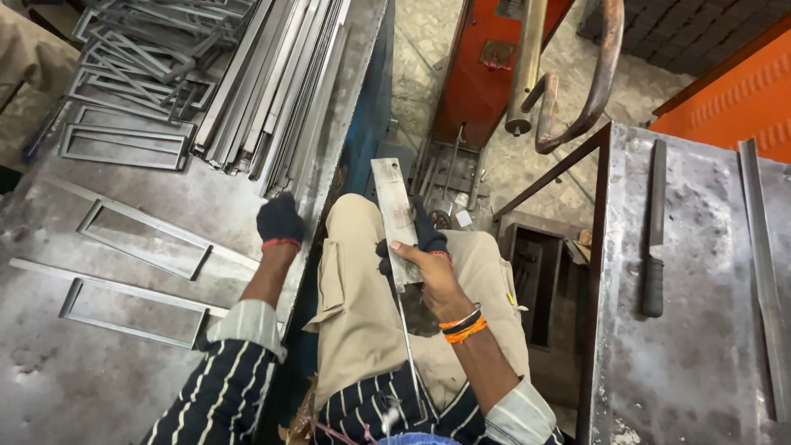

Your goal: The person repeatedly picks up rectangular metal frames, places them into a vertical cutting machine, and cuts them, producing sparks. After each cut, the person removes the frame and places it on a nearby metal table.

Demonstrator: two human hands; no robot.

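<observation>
Over the person's lap, the right hand [424, 268] has its fingers closed around a flat metal strip [395, 216] that lies along the thigh. The left hand [280, 221], in a dark glove, rests with fingers curled on the edge of the steel tabletop [99, 379], beside rectangular metal frames [140, 239] and near a stack of long bars [272, 91]

A flat grey steel strip [395, 216] with a small round hole near its far end lies lengthwise over the seated person's knee, its near end gripped in the right hand [428, 268], which wears a dark fingerless glove. A thin metal rod [407, 342] runs from under that hand back toward the person's body. The left hand [280, 221], in a dark glove with a red cuff, rests on the edge of the steel worktable [99, 387] beside a bundle of long metal strips [272, 91].
</observation>
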